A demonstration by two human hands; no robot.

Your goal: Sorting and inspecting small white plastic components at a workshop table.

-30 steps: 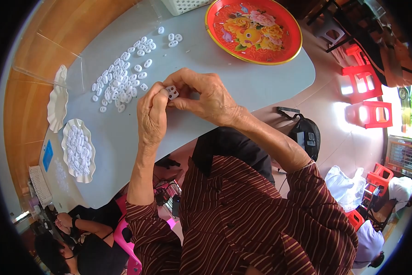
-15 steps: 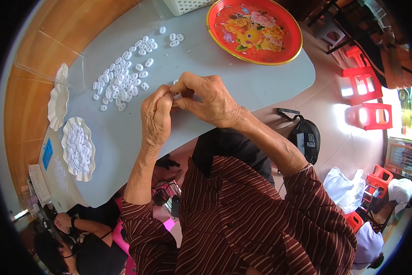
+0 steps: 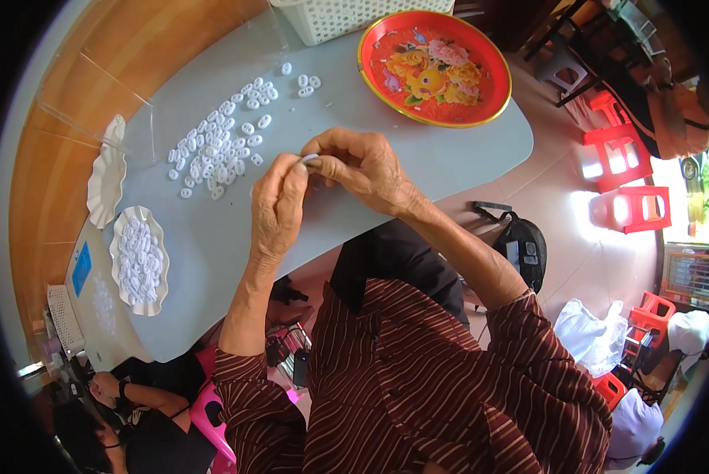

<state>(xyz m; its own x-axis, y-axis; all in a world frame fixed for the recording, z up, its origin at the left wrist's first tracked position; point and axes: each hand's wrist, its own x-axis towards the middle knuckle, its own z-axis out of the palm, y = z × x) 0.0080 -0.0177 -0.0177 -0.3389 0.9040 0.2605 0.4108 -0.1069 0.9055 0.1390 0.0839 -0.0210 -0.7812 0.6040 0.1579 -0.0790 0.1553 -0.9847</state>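
Note:
Over the near edge of the table, my left hand (image 3: 278, 207) and my right hand (image 3: 370, 174) meet with their thumbs and fingertips pinched together. Between them shows the edge of a small white plastic piece (image 3: 310, 157); the fingers hide most of it. Beyond my left hand lies a loose pile of small white oval pieces with two holes (image 3: 212, 150), a few of them spread apart toward the far side. A scalloped white dish (image 3: 163, 286) at the left holds a heap of similar white pieces (image 3: 140, 261).
A red flowered tray (image 3: 406, 114) with a gold rim has small white bits on it. Behind stand a white perforated basket (image 3: 346, 26) and a second scalloped dish (image 3: 106, 186). A black backpack (image 3: 520, 249) and red stools (image 3: 643, 209) are rightward. Another person (image 3: 161, 403) sits lower left.
The table and its things appear slightly lower in the view. My fingers have shifted around the white piece, whose edge now shows above my thumbs. Both hands stay pinched together.

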